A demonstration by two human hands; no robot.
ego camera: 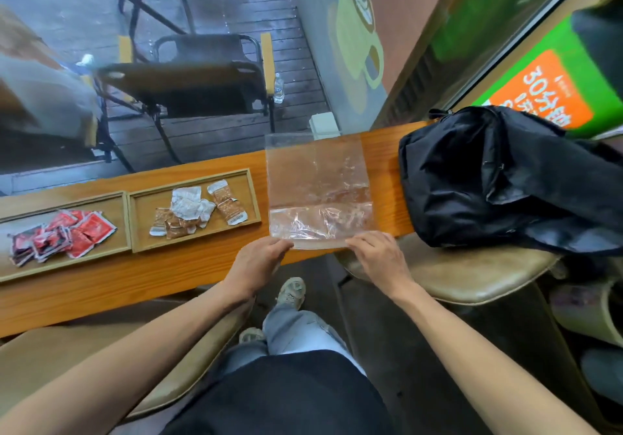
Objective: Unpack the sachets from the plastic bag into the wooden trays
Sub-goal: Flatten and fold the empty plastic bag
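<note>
Lying flat, plastic bag (318, 191) extends away from both hands' grip.

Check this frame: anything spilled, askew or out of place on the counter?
Nothing spilled. The red sachets lie in a loose heap in the left wooden tray, the brown and white sachets in the right wooden tray. The plastic bag lies flat, seemingly empty, its near edge overhanging the counter between left hand and right hand.

The number "30" is printed in white, followed by unreadable characters, on an orange panel (542, 95) of the green sign (573, 63).
</note>
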